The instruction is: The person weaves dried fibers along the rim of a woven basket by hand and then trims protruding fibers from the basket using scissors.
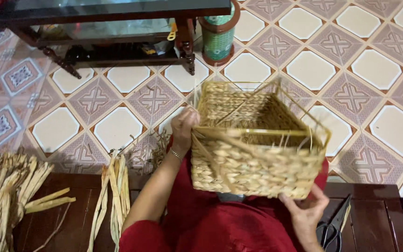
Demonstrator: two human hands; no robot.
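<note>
A rectangular woven straw basket (pixel 253 163) on a yellow wire frame rests on my lap, over red clothing, its open top tilted away from me. My left hand (pixel 184 126) grips the basket's left rim and a loose straw strand there. My right hand (pixel 306 212) holds the basket's lower right corner from beneath. Loose strand ends stick up along the rim.
Dried straw strips (pixel 115 191) lie on the dark wooden bench (pixel 78 219) at my left, with a larger bundle (pixel 1 191) at the far left. Black scissors (pixel 334 226) lie on the bench at right. A dark glass-topped table (pixel 113 9) and a green cylinder (pixel 218 35) stand on the patterned tile floor.
</note>
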